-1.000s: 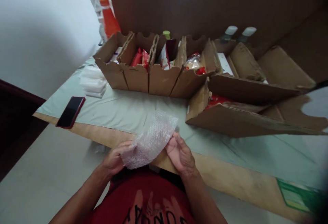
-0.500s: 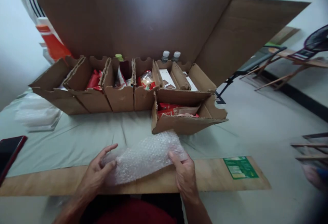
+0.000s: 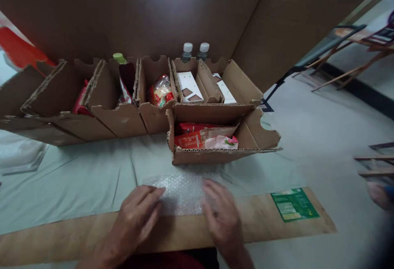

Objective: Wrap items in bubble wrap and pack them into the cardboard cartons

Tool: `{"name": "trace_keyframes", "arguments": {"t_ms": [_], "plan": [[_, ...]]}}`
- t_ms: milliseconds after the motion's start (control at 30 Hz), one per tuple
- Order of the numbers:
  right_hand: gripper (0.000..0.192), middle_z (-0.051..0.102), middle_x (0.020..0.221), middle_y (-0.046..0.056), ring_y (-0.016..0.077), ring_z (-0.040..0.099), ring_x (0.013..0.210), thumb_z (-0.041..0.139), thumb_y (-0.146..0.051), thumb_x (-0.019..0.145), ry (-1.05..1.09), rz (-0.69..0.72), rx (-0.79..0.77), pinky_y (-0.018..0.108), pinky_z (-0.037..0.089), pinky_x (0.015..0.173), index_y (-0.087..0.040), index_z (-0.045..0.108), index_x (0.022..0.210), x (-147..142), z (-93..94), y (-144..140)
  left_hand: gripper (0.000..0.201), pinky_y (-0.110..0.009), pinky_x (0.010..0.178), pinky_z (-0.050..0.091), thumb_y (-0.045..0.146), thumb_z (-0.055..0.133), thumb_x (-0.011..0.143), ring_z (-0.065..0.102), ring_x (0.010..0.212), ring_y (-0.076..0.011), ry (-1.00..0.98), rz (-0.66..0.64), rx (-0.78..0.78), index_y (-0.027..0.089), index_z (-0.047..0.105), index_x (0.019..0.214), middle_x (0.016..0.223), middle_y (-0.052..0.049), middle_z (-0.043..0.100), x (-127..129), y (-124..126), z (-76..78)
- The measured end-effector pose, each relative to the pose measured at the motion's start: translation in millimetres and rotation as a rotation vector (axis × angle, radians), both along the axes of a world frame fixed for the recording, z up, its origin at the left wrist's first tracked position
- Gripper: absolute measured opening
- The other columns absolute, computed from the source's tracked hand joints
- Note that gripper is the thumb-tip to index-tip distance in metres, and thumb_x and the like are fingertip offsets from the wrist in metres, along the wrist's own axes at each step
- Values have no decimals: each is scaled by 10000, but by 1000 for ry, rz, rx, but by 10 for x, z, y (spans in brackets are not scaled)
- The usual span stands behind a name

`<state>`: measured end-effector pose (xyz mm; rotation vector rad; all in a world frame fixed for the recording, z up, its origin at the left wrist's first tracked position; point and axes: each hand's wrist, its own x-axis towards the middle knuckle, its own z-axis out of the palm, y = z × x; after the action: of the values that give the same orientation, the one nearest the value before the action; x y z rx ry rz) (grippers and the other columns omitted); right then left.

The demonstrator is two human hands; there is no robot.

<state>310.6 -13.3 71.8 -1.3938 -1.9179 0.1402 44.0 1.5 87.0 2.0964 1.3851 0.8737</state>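
A piece of clear bubble wrap lies low over the cloth and the table's front strip. My left hand is closed at its left end, fingers bent over and thumb underneath. At the right end, my right hand holds the wrap between curled fingers and thumb, slightly blurred by motion. Just beyond the wrap stands a cardboard bin with red packets and a pink-and-white packet inside.
Behind is a row of cardboard bins holding packets and white boxes. White-capped bottles and a tall cardboard panel stand farther back. Clear plastic bags lie left; a green label is on the front strip.
The bubble wrap has gone from raised and tilted to lower and flatter. My hands have moved closer together, and my view has tipped downward and shifted right.
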Motion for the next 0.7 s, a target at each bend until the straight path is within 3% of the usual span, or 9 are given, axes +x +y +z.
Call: {"name": "trace_keyframes", "arguments": {"t_ms": [100,167,233,333,400,467,533,633,700], "plan": [[310,711,1342,48,229,607,1287,599,-193,966,-133,345,-156,407,478,1085,-264,669,1260,-368,23,118,305,-286,733,614,296,573,921,765,817,-234,15,-17,-249,289,771,1153,975,-74,804,79,71,-111],[340,674,1416,30,239,567,1348,643,-256,945,-219,442,-224,421,448,1132,-276,666,1283,-302,-57,174,294,-295,754,612,383,601,911,766,850,-251,-15,56,-448,286,785,1118,1005,-70,810,11,160,-197],[376,668,1428,31,241,582,1331,624,-231,934,-299,389,-203,417,466,1103,-278,668,1304,36,-179,185,339,-301,743,602,476,602,915,744,813,-247,-97,91,-624,280,786,1122,949,-60,803,-104,235,-247],[337,743,1283,60,272,657,1215,553,-240,960,-392,142,-116,437,511,984,-271,710,1257,736,-307,124,424,-281,615,559,557,621,893,655,654,-207,-229,107,-828,277,773,1173,782,-32,746,-216,297,-229],[288,778,1140,73,287,695,1118,526,-309,989,-391,-18,-99,443,525,914,-263,746,1169,1072,-312,76,428,-284,575,544,556,661,860,632,627,-208,-262,125,-885,304,773,1187,741,-22,723,-210,321,-178],[276,782,1001,73,281,713,1006,505,-338,1002,-342,-91,-119,434,528,854,-263,764,1062,1197,-281,56,386,-310,600,571,529,679,848,668,664,-235,-232,102,-871,348,780,1174,761,-23,741,-173,334,-122],[281,762,882,67,270,702,882,497,-361,1007,-309,-100,-151,419,517,785,-273,758,952,1140,-258,74,324,-319,662,604,486,657,878,719,736,-250,-143,52,-762,389,779,1161,845,-21,777,-163,328,-78],[291,726,779,61,270,670,783,513,-438,1000,-324,-101,-201,414,491,726,-297,727,863,916,-284,150,297,-299,718,618,433,633,914,750,830,-240,48,81,-387,413,747,1188,999,-14,791,-258,295,-62],[288,716,750,62,279,663,758,531,-473,993,-349,-94,-203,427,480,725,-293,714,862,778,-332,208,342,-355,765,621,456,649,903,735,886,-268,211,154,-138,382,719,1230,1057,-42,771,-349,281,-83]]}}
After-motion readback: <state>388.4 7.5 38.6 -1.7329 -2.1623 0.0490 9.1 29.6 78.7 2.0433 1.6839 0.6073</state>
